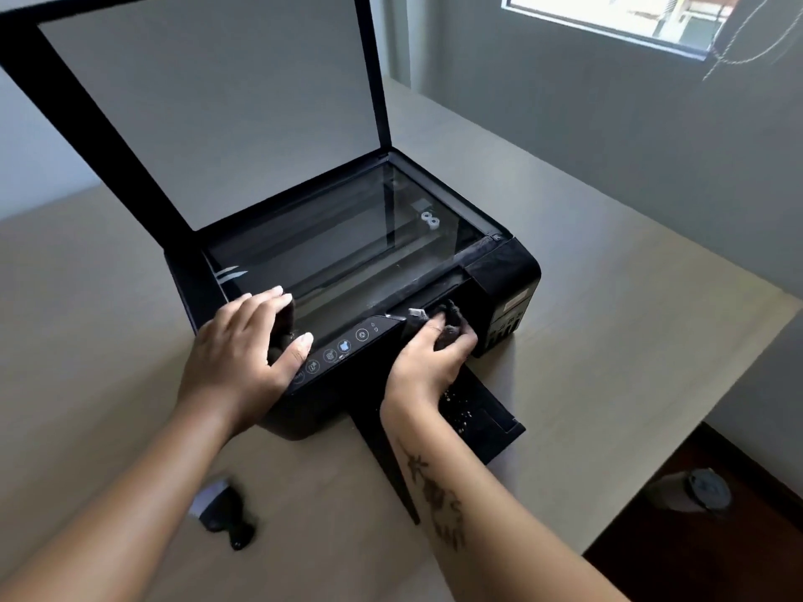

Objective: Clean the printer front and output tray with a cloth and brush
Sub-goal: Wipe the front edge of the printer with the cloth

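Note:
A black printer (504,271) stands on a beige table with its scanner lid (208,106) raised. My left hand (243,349) rests on the printer's front left corner, fingers laid over the edge of the scanner glass and thumb on the control panel (347,345). My right hand (430,362) grips a dark grey cloth (454,325) and presses it against the printer front, just above the output tray (486,423). The tray is pulled out and carries pale dust specks. A small black brush (223,512) with grey bristles lies on the table near my left forearm.
The table (608,341) ends at an edge on the right, with dark floor below and a grey round object (704,488) on it. A grey wall with a window (617,15) runs behind. The raised lid fills the upper left.

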Available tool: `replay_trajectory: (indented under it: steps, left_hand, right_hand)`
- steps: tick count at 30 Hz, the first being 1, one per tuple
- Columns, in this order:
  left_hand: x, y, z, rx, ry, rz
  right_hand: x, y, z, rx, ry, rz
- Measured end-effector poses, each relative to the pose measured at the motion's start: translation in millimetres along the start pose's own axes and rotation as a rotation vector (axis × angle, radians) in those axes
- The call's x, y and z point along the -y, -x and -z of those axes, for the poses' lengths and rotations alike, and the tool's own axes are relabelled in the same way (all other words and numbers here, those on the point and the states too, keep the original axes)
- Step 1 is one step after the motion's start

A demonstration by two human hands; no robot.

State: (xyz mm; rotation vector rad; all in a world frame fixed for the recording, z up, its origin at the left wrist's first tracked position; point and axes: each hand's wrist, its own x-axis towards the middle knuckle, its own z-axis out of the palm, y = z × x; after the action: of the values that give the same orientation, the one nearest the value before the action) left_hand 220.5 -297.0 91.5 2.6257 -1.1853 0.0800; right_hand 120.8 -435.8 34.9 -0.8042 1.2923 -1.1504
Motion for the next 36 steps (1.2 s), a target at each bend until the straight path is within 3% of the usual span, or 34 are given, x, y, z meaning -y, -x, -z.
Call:
replay_trajectory:
  steps: [2, 7, 10, 15, 20, 25, 30, 32, 34, 36]
  left_hand:
    - [1, 0, 0, 0.000, -0.012, -0.007]
    - [0, 0, 1, 0.009, -0.008, -0.012]
    - [0, 0, 1, 0.005, -0.010, -0.014]
    - [0, -1, 2, 0.008, -0.009, -0.011]
    - [1, 0, 1, 0.014, -0.011, -0.010]
    - [3, -2, 1, 0.024, -0.018, -0.007]
    - [0, -2, 1, 0.028, -0.015, -0.007]
    - [0, -2, 1, 0.027, -0.019, -0.006]
    - [0, -2, 1, 0.033, -0.022, -0.008]
    - [-1, -3, 2, 0.028, -0.018, -0.008]
  right_hand:
    - [-8, 10, -3, -0.019, -0.010, -0.036]
    - [-14, 29, 13, 0.177, 0.017, 0.051]
    - [-4, 6, 3, 0.096, -0.057, 0.101]
    - [-17, 18, -6, 0.030, -0.132, -0.063]
    - [-11, 2, 4, 0.090, -0.025, 0.267]
    - [-12, -4, -7, -0.020, -0.099, 0.005]
    - [-7, 9, 11, 0.217, -0.056, 0.308]
    - [-9, 0, 0, 0.118, -0.078, 0.230]
    - [-13, -5, -11, -0.003, -0.173, -0.057]
    - [-16, 3, -7, 0.015, -0.142, -0.151]
